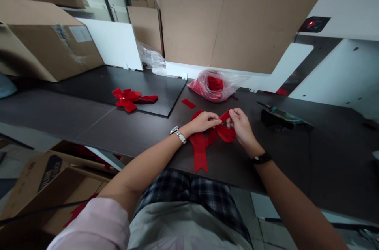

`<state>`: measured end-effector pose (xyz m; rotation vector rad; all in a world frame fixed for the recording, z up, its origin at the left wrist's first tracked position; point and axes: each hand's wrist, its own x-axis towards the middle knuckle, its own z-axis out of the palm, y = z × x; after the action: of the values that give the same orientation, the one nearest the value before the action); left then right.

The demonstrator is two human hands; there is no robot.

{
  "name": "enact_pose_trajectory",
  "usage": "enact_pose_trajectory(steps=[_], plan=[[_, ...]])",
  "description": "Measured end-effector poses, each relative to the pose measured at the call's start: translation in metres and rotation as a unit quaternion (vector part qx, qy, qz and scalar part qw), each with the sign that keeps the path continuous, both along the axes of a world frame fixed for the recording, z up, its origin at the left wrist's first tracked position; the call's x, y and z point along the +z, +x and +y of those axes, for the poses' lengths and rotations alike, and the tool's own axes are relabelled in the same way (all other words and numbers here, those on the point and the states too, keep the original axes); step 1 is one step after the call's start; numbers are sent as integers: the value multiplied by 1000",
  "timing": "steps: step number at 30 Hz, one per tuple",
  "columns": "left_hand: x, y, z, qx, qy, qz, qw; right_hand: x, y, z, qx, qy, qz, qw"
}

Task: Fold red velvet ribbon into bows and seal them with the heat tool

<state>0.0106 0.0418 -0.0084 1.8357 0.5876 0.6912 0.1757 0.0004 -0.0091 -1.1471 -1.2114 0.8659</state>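
Observation:
A short red ribbon strip (pixel 224 116) is stretched between my two hands above the dark table. My left hand (pixel 204 121), with a watch on its wrist, pinches the strip's left end. The fingers of my right hand (pixel 240 125) are closed on its right end. Just beneath them lies a red ribbon bow (pixel 200 151), its notched tail pointing toward me; my hands cover part of its loops. Another small red strip (pixel 188 103) rests flat on the table beyond my left hand.
A finished-looking red bow (pixel 127 99) lies on a black board (pixel 156 84) at left. Behind my hands stands a clear plastic bag (pixel 219 86) of red pieces. A soldering-iron-like tool (pixel 275 114) on a stand is at right. Cardboard boxes (pixel 50 41) stand left; an open carton (pixel 59 187) sits below.

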Motion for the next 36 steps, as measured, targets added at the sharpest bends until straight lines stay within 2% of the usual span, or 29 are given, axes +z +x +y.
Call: enact_pose_trajectory(steps=[8, 16, 18, 20, 22, 24, 27, 30, 33, 35, 36], plan=[[1, 0, -2, -17, 9, -2, 1000, 0, 2, 1, -22, 12, -17, 1000], [-1, 0, 2, -5, 27, 1, 1000, 2, 0, 0, -11, 23, -11, 1000], [0, -2, 5, 27, 36, -18, 999, 3, 1, -1, -18, 34, 1, 999], [2, -5, 8, 89, 56, -50, 993, 5, 2, -1, -25, 44, 11, 999], [4, -8, 9, 150, 93, -72, 982, 7, 3, -1, -19, 44, 7, 999], [6, -9, 9, 172, 144, -64, 972, 8, 1, -1, 0, 33, -7, 999], [6, -9, 5, 133, 211, -20, 968, 5, -4, -2, 25, 20, -24, 999], [5, -6, 1, 83, 234, 8, 969, 1, -8, -2, 20, 22, -21, 999], [8, -8, 6, 89, 198, -25, 976, 0, -3, 1, -13, 38, 12, 999], [13, -15, 16, 170, 115, -109, 973, 1, 6, 5, -36, 47, 48, 997], [16, -21, 22, 232, 62, -161, 957, 2, 11, 6, -41, 48, 66, 996]])
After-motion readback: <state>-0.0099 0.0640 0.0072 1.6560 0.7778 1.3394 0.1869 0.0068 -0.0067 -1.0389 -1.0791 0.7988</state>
